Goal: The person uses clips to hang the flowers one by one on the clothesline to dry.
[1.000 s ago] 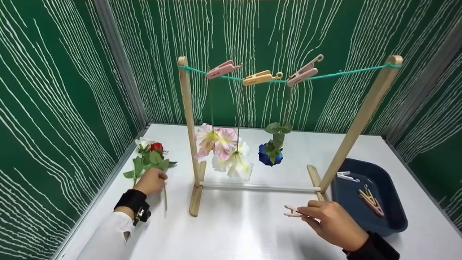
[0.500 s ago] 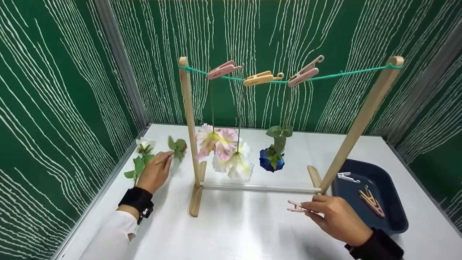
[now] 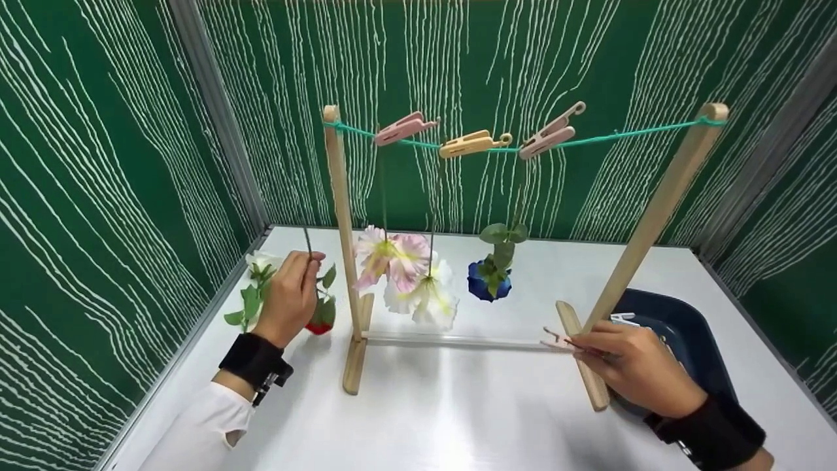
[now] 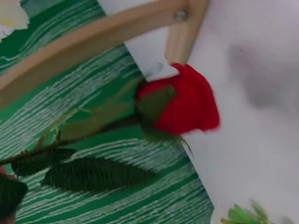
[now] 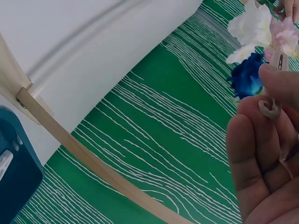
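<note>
In the head view my left hand grips the stem of a red rose near the rack's left side. The rose hangs bloom down with its stem pointing up; the left wrist view shows the red bloom close up. My right hand pinches a pale pink clothespin in front of the rack's right post; in the right wrist view the clothespin lies between thumb and fingers. On the teal line hang a pink flower, a white flower and a blue rose, each from a clothespin.
The wooden rack's posts hold the line. A white rose with leaves lies at the left on the white table. A dark blue basin with clothespins stands at the right, partly behind my right hand. Green walls surround the table.
My left hand has lifted the red rose from the table and turned it bloom down. My right hand has moved right and slightly up with the clothespin.
</note>
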Demonstrator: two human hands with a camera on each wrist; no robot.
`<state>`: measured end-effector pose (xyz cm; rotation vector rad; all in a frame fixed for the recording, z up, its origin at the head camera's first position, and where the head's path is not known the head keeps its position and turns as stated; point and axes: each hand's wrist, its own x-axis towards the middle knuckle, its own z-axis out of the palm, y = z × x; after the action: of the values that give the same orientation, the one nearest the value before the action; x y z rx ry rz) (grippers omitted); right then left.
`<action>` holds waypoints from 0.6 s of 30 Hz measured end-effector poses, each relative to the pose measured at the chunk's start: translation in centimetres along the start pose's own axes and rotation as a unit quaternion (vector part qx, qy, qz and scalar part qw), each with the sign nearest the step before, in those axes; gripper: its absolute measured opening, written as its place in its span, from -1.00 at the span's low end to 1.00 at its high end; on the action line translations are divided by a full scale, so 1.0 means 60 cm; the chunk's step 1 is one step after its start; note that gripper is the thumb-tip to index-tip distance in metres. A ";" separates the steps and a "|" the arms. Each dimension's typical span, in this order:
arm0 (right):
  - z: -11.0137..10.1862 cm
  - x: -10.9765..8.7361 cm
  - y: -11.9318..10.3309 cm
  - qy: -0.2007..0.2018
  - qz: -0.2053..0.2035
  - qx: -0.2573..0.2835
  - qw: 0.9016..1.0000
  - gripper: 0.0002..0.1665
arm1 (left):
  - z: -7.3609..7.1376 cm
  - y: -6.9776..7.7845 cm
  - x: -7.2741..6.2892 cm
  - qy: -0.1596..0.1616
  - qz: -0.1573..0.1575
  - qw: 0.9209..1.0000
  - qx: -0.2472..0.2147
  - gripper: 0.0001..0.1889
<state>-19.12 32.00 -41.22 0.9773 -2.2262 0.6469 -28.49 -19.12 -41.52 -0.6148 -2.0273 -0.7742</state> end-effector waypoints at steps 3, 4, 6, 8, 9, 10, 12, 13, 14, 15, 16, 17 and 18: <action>-0.013 0.009 0.003 0.004 0.001 0.019 1.000 -0.56 | 0.004 0.033 0.007 -0.006 -0.031 0.997 -0.067 -0.81; -0.017 0.012 0.005 0.005 0.001 0.023 1.000 -0.55 | 0.006 0.043 0.008 -0.007 -0.043 0.995 -0.089 -0.80; -0.026 0.018 0.007 0.006 -0.002 0.022 1.000 -0.53 | 0.008 0.066 0.009 -0.013 -0.068 0.989 -0.132 -0.79; -0.034 0.023 0.010 0.006 -0.009 0.017 1.000 -0.53 | 0.010 0.088 0.009 -0.018 -0.091 0.982 -0.165 -0.77; -0.038 0.026 0.012 0.006 -0.014 0.014 1.000 -0.54 | 0.011 0.097 0.009 -0.020 -0.101 0.979 -0.174 -0.76; -0.042 0.028 0.014 0.005 -0.020 0.014 1.000 -0.56 | 0.012 0.107 0.008 -0.024 -0.110 0.976 -0.186 -0.76; -0.051 0.034 0.017 0.004 -0.032 0.012 0.999 -0.83 | 0.014 0.127 0.005 -0.037 -0.122 0.969 -0.212 -0.76; -0.055 0.037 0.018 0.003 -0.037 0.013 0.999 -0.86 | 0.016 0.137 0.002 -0.045 -0.126 0.965 -0.227 -0.76; -0.059 0.040 0.019 0.003 -0.039 0.014 0.999 -0.85 | 0.018 0.147 0.000 -0.053 -0.127 0.960 -0.244 -0.76; -0.062 0.043 0.019 0.002 -0.040 0.014 0.999 -0.84 | 0.020 0.156 -0.003 -0.060 -0.127 0.956 -0.257 -0.76; -0.066 0.046 0.018 0.001 -0.039 0.011 0.999 -0.84 | 0.023 0.166 -0.005 -0.070 -0.129 0.951 -0.274 -0.76; -0.069 0.049 0.017 0.001 -0.036 0.009 0.999 -0.82 | 0.026 0.176 -0.007 -0.081 -0.133 0.944 -0.291 -0.76; -0.072 0.052 0.014 0.001 -0.033 0.008 0.999 -0.69 | 0.029 0.187 -0.008 -0.092 -0.138 0.937 -0.308 -0.75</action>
<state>-20.01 33.80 -36.20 1.0522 -2.1809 0.6360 -21.74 -10.25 -39.40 -0.7774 -2.0545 -1.6067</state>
